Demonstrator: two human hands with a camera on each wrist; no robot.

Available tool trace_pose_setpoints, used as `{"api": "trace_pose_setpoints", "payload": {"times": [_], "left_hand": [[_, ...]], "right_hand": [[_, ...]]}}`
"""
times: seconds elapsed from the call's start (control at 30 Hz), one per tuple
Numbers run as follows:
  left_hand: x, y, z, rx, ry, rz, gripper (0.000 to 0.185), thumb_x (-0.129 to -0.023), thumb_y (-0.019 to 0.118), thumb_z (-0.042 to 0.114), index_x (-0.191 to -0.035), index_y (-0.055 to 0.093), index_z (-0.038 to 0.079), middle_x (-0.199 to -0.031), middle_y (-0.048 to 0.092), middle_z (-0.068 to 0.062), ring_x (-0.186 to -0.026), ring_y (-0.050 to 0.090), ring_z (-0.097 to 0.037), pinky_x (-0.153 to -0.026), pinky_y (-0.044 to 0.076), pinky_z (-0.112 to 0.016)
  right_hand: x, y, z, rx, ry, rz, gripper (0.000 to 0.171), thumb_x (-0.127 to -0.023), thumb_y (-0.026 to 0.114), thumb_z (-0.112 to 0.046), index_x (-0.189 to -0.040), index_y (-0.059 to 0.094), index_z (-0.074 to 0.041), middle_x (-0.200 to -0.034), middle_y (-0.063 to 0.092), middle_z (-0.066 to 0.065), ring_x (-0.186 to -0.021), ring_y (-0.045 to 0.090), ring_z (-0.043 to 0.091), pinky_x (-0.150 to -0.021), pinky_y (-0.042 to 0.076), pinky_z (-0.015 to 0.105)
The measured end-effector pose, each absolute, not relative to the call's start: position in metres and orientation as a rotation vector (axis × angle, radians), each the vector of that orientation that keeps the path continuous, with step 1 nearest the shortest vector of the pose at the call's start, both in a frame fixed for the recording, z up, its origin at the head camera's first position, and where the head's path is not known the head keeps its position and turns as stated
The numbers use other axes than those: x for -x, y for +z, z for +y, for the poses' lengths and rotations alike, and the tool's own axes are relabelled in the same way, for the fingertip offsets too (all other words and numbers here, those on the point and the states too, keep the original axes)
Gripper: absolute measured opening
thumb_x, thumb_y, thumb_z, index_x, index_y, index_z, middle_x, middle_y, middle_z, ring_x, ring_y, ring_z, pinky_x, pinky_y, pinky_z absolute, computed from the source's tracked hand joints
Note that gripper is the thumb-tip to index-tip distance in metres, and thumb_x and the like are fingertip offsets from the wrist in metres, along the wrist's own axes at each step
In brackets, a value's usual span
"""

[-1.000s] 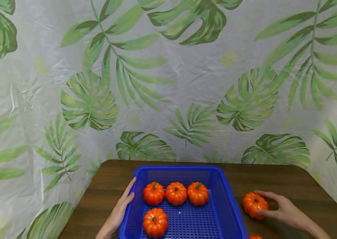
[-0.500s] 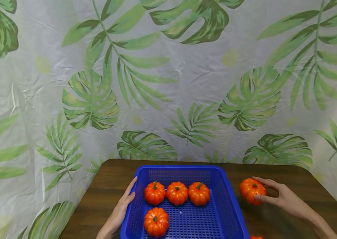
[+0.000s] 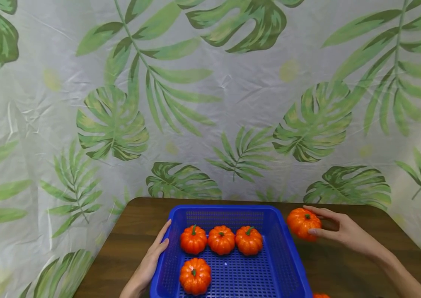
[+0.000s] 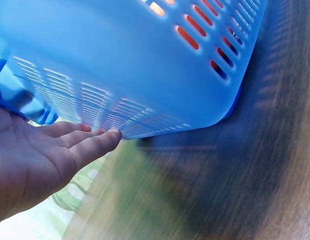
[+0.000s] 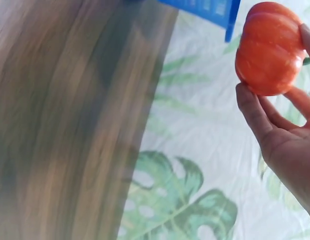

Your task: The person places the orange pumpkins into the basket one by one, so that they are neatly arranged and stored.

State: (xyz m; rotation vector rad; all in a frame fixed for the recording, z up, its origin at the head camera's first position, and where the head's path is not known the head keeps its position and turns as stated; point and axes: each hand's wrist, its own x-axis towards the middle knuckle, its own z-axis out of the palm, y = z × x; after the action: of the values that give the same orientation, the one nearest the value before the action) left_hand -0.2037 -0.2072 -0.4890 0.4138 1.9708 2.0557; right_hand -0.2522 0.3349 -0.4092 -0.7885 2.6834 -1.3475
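Observation:
A blue perforated basket [image 3: 289, 265] stands on the brown wooden table [image 3: 344, 265]. Inside it lie several small orange pumpkins: three in a back row [image 3: 221, 240] and one nearer the front left [image 3: 194, 276]. My right hand [image 3: 335, 231] grips another orange pumpkin [image 3: 303, 222] [image 5: 269, 49] in the air just beyond the basket's right rim. My left hand [image 3: 151, 258] [image 4: 54, 150] rests with straight fingers against the basket's left wall [image 4: 144, 65].
The top of one more orange pumpkin [image 3: 320, 295] peeks in at the bottom edge, right of the basket. A leaf-patterned plastic sheet [image 3: 210, 103] hangs right behind the table. The table's right and left edges are close by.
My right hand has lifted the pumpkin off the table and carried it up and left, close to the basket's right rim. The left hand has stayed at the basket's side.

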Motion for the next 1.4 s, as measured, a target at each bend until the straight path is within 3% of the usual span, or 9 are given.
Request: {"api": "trace_pose_setpoints", "payload": {"times": [0.1,0.2,0.3,0.47,0.67,0.8,0.97,1.17,1.4], "left_hand": [[0.204,-0.489,-0.207,-0.413,2.056,1.971,0.059,-0.115,0.023,0.035,-0.168,-0.001,0.027,-0.175,-0.001,-0.015,-0.138,0.049,-0.027,-0.104,0.05,-0.033],[0.204,-0.489,-0.208,-0.424,2.057,1.966,0.059,-0.116,0.023,0.035,-0.168,-0.002,0.026,-0.175,-0.001,-0.016,-0.138,0.049,-0.027,-0.104,0.05,-0.033],[0.204,-0.489,-0.208,-0.436,2.055,1.959,0.059,-0.116,0.022,0.034,-0.168,-0.003,0.026,-0.175,-0.001,-0.016,-0.138,0.049,-0.028,-0.104,0.051,-0.034],[0.203,-0.489,-0.208,-0.435,2.058,1.968,0.058,-0.116,0.022,0.034,-0.168,-0.002,0.026,-0.175,-0.002,-0.015,-0.142,0.045,-0.031,-0.105,0.05,-0.033],[0.203,-0.488,-0.207,-0.418,2.061,1.977,0.058,-0.116,0.023,0.034,-0.168,-0.001,0.027,-0.175,-0.001,-0.015,-0.141,0.045,-0.031,-0.105,0.05,-0.033],[0.202,-0.488,-0.207,-0.413,2.06,1.97,0.058,-0.116,0.023,0.035,-0.168,-0.001,0.028,-0.175,-0.001,-0.015,-0.141,0.046,-0.032,-0.105,0.05,-0.035],[0.202,-0.489,-0.206,-0.408,2.06,1.964,0.058,-0.115,0.023,0.035,-0.168,-0.001,0.029,-0.175,-0.001,-0.015,-0.142,0.044,-0.034,-0.105,0.05,-0.036],[0.204,-0.488,-0.205,-0.41,2.066,1.963,0.058,-0.115,0.023,0.035,-0.168,0.0,0.029,-0.175,0.0,-0.014,-0.144,0.041,-0.036,-0.105,0.049,-0.035],[0.205,-0.489,-0.205,-0.407,2.074,1.972,0.058,-0.115,0.024,0.034,-0.168,0.0,0.028,-0.175,0.0,-0.014,-0.144,0.041,-0.038,-0.104,0.05,-0.034]], "right_hand": [[0.256,-0.408,0.324,0.827,-1.364,2.637,0.059,-0.1,0.068,-0.011,-0.155,0.048,-0.015,-0.156,0.049,0.009,-0.126,0.053,-0.012,-0.09,0.056,0.021],[0.26,-0.406,0.312,0.846,-1.367,2.594,0.059,-0.1,0.068,-0.012,-0.155,0.048,-0.018,-0.158,0.047,0.016,-0.127,0.053,-0.012,-0.092,0.055,0.021],[0.262,-0.402,0.3,0.856,-1.379,2.534,0.061,-0.1,0.068,-0.012,-0.156,0.046,-0.014,-0.16,0.043,0.023,-0.127,0.054,-0.01,-0.094,0.055,0.022],[0.265,-0.396,0.281,0.866,-1.355,2.473,0.062,-0.099,0.07,-0.014,-0.155,0.044,-0.006,-0.157,0.046,0.023,-0.127,0.055,-0.01,-0.098,0.053,0.02],[0.27,-0.393,0.261,0.943,-1.291,2.415,0.059,-0.097,0.073,-0.017,-0.151,0.049,-0.007,-0.151,0.052,0.021,-0.128,0.055,-0.006,-0.1,0.052,0.02],[0.271,-0.393,0.247,0.998,-1.204,2.41,0.062,-0.097,0.075,-0.021,-0.152,0.049,-0.008,-0.152,0.053,0.02,-0.137,0.055,0.013,-0.102,0.049,0.019],[0.265,-0.394,0.229,1.021,-1.087,2.408,0.064,-0.096,0.075,-0.029,-0.152,0.05,-0.012,-0.153,0.053,0.017,-0.14,0.049,0.043,-0.106,0.049,0.028],[0.253,-0.405,0.208,0.99,-1.101,2.348,0.067,-0.096,0.075,-0.031,-0.153,0.049,-0.006,-0.153,0.052,0.019,-0.14,0.048,0.048,-0.106,0.05,0.033],[0.244,-0.416,0.192,0.953,-1.152,2.378,0.065,-0.096,0.075,-0.03,-0.147,0.052,0.002,-0.151,0.052,0.027,-0.139,0.046,0.052,-0.106,0.046,0.06]]}}
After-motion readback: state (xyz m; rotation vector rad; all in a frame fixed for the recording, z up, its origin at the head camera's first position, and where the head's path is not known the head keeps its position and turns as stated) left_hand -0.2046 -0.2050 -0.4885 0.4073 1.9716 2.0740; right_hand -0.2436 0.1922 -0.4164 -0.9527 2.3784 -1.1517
